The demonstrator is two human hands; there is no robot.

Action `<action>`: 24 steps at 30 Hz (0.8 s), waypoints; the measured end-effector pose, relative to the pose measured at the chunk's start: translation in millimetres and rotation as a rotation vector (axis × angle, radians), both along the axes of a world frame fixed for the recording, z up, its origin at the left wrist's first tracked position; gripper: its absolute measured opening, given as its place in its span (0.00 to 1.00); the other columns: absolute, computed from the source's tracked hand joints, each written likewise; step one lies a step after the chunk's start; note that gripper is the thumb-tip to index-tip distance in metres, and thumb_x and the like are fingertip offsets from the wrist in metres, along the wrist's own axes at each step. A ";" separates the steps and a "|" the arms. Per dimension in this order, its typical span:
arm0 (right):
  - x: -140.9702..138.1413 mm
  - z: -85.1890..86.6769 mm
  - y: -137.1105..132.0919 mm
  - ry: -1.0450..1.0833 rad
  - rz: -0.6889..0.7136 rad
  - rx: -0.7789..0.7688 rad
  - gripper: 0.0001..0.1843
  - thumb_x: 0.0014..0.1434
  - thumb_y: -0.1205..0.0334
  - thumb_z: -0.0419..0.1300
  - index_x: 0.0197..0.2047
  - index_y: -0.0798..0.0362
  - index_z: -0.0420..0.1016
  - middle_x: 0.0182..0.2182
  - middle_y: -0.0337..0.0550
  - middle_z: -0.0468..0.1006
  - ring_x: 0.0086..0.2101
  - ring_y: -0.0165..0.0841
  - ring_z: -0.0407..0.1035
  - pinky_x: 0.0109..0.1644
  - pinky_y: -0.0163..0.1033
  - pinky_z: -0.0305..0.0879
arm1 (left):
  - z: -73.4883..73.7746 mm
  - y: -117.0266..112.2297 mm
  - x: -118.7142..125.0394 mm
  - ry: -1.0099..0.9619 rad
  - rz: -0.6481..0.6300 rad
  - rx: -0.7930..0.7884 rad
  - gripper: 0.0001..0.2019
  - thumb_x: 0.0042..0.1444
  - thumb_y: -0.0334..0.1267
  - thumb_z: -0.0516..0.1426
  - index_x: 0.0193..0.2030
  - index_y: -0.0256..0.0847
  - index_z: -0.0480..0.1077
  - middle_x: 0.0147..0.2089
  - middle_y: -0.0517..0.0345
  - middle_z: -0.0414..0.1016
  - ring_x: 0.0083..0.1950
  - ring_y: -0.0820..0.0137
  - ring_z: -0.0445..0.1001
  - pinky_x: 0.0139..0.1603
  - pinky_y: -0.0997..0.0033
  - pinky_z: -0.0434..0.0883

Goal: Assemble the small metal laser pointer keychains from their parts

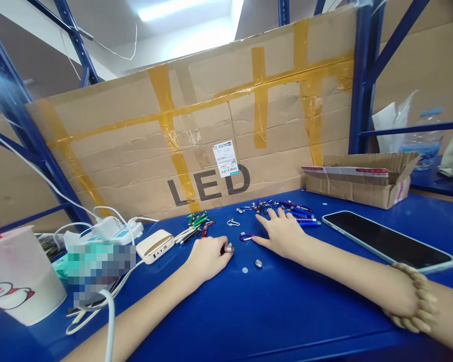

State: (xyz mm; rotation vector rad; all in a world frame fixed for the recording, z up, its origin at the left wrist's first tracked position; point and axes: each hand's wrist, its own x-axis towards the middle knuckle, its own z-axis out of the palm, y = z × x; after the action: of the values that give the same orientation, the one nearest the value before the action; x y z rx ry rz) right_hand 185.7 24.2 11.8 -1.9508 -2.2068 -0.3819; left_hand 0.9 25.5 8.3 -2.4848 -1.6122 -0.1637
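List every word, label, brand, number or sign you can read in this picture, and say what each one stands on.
"LED": large dark letters on the taped cardboard carton.
White barcode sticker on the same carton: print too small to read.
Red-and-white strip on the open cardboard box: too small to read.

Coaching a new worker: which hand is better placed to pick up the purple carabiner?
Right, likely: the right hand sits beside the purple carabiner, while the left hand holds a small metal cylinder.
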 end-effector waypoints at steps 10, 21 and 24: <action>0.1 1.6 0.7 0.007 0.204 0.001 0.24 0.58 0.52 0.51 0.55 0.53 0.67 0.50 0.53 0.69 0.50 0.43 0.64 0.51 0.47 0.60 | 2.4 -1.1 0.6 0.006 -0.007 -0.013 0.12 0.55 0.39 0.44 0.29 0.42 0.67 0.27 0.57 0.74 0.33 0.64 0.74 0.27 0.72 0.59; 1.6 -1.9 2.9 0.012 0.322 -0.070 0.19 0.61 0.56 0.46 0.49 0.50 0.72 0.44 0.47 0.72 0.44 0.40 0.67 0.48 0.46 0.63 | 3.3 -1.0 1.2 0.018 -0.008 -0.027 0.12 0.55 0.39 0.44 0.29 0.43 0.66 0.26 0.58 0.73 0.32 0.64 0.73 0.27 0.72 0.59; 0.4 -2.5 3.9 0.006 0.354 -0.052 0.18 0.61 0.58 0.47 0.49 0.49 0.72 0.44 0.46 0.72 0.43 0.40 0.68 0.46 0.45 0.63 | 3.1 -0.6 0.5 0.019 -0.014 -0.026 0.11 0.55 0.39 0.44 0.29 0.43 0.66 0.26 0.58 0.73 0.32 0.64 0.73 0.26 0.72 0.59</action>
State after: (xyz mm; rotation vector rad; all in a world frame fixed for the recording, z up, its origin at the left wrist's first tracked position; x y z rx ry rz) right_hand 186.2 28.1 9.3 -1.5325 -2.5148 -0.2678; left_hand 1.3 24.9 11.4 -2.5098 -1.5993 -0.1211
